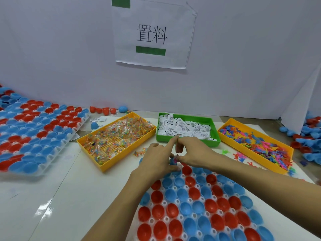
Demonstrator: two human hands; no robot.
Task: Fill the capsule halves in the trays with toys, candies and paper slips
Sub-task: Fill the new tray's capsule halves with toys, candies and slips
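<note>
Both hands meet over the far edge of the near capsule tray (pixel 175 202), a white holder packed with open red and blue capsule halves. The left hand (pixel 156 159) curls around a blue capsule half (pixel 172 161) at that edge, index finger stretched forward, while the right hand (pixel 192 150) pinches small bits, pink and dark, just above the half's mouth; what exactly it pinches is too small to tell. Beyond the near tray, three bins stand side by side: a yellow bin of wrapped candies (pixel 116 136) to the left, a green bin of paper slips (pixel 186 128) straight behind the hands, and a yellow bin of coloured toy figures (pixel 255 141) to the right. Far left of the near tray lies a second capsule tray (pixel 34 134), its red and blue halves filling every row. Loose capsule halves (pixel 311 136) pile up right of the toy bin.
</note>
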